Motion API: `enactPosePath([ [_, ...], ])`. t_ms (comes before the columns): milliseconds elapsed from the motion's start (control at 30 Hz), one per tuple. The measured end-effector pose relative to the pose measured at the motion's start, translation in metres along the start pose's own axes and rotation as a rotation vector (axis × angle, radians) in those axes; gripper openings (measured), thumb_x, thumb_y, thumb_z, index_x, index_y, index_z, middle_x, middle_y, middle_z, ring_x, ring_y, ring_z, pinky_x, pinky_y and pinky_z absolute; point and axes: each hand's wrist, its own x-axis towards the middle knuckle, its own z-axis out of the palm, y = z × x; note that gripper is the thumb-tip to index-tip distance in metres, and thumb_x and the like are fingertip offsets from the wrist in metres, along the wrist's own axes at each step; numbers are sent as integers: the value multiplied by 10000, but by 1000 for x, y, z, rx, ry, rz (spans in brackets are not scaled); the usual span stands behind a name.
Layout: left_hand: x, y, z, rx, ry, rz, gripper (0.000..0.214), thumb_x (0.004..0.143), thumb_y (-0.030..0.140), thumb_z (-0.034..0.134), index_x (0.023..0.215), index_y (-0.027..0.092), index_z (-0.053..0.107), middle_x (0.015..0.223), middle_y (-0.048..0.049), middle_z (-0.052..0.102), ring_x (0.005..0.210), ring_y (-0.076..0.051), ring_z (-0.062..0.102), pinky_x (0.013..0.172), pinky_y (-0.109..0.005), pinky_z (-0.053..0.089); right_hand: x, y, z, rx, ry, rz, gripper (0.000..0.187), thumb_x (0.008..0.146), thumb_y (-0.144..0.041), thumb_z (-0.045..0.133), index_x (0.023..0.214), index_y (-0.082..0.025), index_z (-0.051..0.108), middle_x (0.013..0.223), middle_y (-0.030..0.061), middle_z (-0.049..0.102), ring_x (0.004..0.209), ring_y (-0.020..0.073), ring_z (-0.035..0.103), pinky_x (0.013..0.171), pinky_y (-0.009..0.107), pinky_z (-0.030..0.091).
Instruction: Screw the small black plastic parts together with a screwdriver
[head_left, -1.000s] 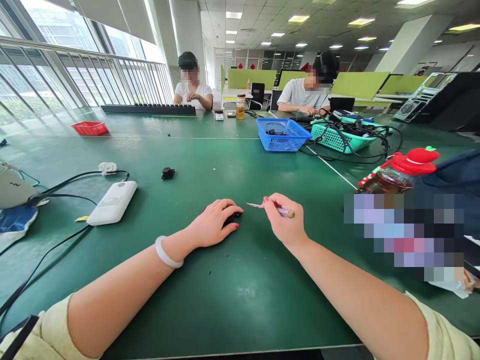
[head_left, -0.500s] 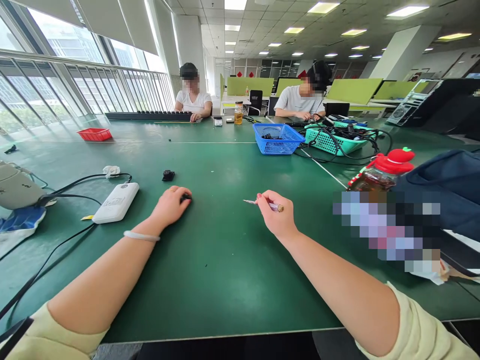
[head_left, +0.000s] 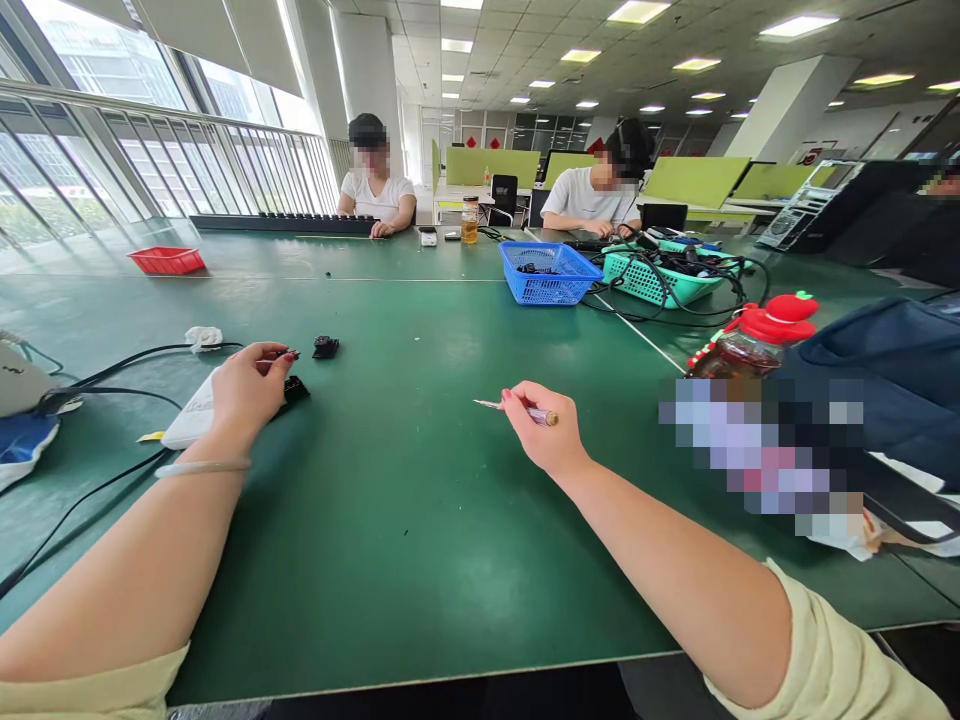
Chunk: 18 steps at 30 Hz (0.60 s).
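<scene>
My left hand (head_left: 251, 395) is closed in a pinch, with a small dark piece (head_left: 293, 354) at its fingertips; its kind is too small to tell. Beside that hand, a black block-like part (head_left: 297, 389) lies on the green table (head_left: 405, 600), partly hidden by the fingers. Just beyond sits a second small black part (head_left: 325, 347). The white box-shaped device (head_left: 189, 422) is partly covered by my left hand. My right hand (head_left: 551, 430) is wrapped round a small screwdriver (head_left: 541, 416), its thin metal tip pointing left above the table.
Black cables (head_left: 97, 475) run along the left. A red tray (head_left: 166, 261) stands far left, a blue basket (head_left: 551, 275) and a green basket (head_left: 660, 278) of cables at the back. On the right are a red-lidded bottle (head_left: 757, 345) and a dark bag (head_left: 885, 370). Two people sit opposite.
My left hand has moved left from the middle of the table to the white device, and a small dark piece shows at its fingertips. My right hand has barely moved.
</scene>
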Motion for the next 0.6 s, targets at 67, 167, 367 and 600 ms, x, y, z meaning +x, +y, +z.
enactPosePath([
  [67,0,-1,-8,81,-11,23,339,869,340,488,1103,220,701,864,-50,727,899,-226,661,883,-357,478,0,1,1,-11,-7,-15,335,873,-365,519,580,-203,509,512,-35,458,489,99,398,493,243,322],
  [167,0,-3,-14,212,-54,49,404,897,334,413,1154,217,702,1025,-76,737,1027,-268,643,918,-388,466,0,1,2,-23,-18,-23,336,874,-368,518,583,-202,515,511,-34,464,486,98,399,491,243,321],
  [367,2,-6,-7,380,-139,77,475,914,393,363,1203,203,689,1196,-110,688,1089,-298,610,916,-390,471,0,2,2,-37,-20,-26,340,877,-363,520,579,-199,520,504,-37,452,481,95,385,488,243,310],
  [600,11,-18,1,407,-232,99,500,916,416,356,1174,177,711,1177,-169,681,1071,-341,601,892,-448,471,0,4,3,-45,-26,-16,341,884,-355,523,581,-198,524,502,-39,447,481,94,382,491,243,306],
])
